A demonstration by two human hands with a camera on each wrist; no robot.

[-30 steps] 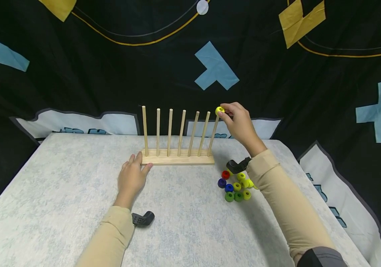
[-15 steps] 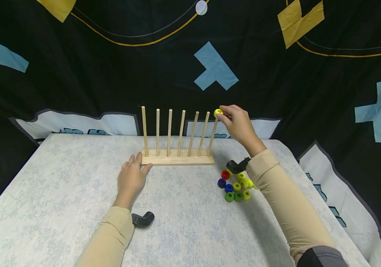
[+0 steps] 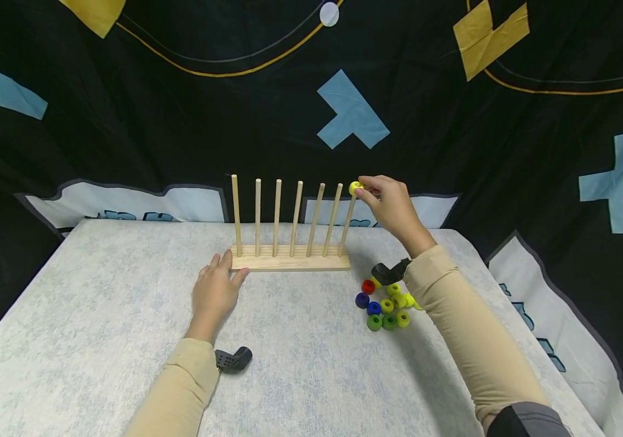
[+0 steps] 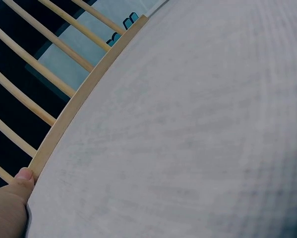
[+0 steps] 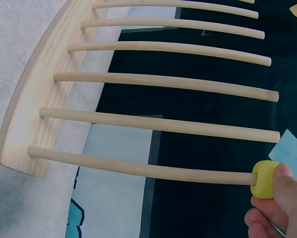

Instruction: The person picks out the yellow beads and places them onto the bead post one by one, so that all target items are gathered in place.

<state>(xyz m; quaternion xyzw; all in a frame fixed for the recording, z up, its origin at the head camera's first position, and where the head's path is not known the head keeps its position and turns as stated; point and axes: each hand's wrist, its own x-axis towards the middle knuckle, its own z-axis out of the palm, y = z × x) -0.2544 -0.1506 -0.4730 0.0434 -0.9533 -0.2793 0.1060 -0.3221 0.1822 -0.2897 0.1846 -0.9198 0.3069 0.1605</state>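
A wooden rack with several upright pegs stands on a pale base (image 3: 289,262) towards the table's far side. At the base's left end rests my left hand (image 3: 215,297), fingers extended, with the thumb (image 4: 23,179) touching the front edge. My right hand (image 3: 393,203) pinches a yellow bead (image 5: 263,179) between thumb and fingers at the top of the rightmost peg (image 5: 188,174). In the right wrist view that peg's tip enters the bead's hole. The other pegs carry no beads. Part of the right hand is cut off in its wrist view.
Loose beads lie right of the rack: several yellow (image 3: 387,306), two green (image 3: 374,322), one red (image 3: 368,286) and two blue or purple (image 3: 363,300). The right forearm partly covers them. A black cloth (image 3: 180,121) hangs behind the table (image 3: 98,291).
The right hand has lowered slightly with the yellow bead, which sits a little further down over the rightmost peg's tip. The left hand has stayed at the base.
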